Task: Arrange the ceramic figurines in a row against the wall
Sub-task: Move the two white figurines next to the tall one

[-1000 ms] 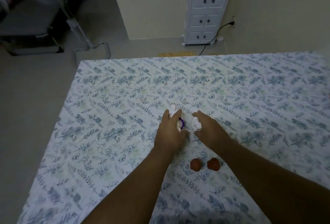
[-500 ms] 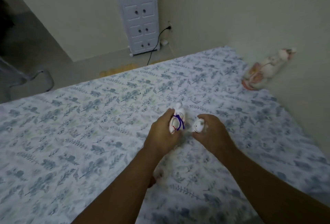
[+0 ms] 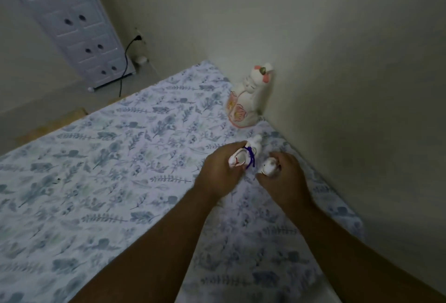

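Note:
A tall white cat figurine [image 3: 248, 97] with pink flower markings stands on the floral sheet, right against the wall [image 3: 337, 61]. Just in front of it, my left hand [image 3: 220, 172] grips a small white figurine with a purple cord [image 3: 243, 156], held above the sheet. My right hand [image 3: 283, 179] is closed on another small white figurine [image 3: 268, 167], close to the wall. The two hands are almost touching. Both small figurines are partly hidden by my fingers.
The floral sheet [image 3: 108, 177] covers a mattress that runs along the wall on the right. A white drawer cabinet [image 3: 72, 22] stands at the back left, with a black cable [image 3: 125, 61] plugged into a socket beside it.
Both hands have carried their small figurines right, toward the wall and the cat figurine. The view swung right; two brown figurines seen earlier are out of view.

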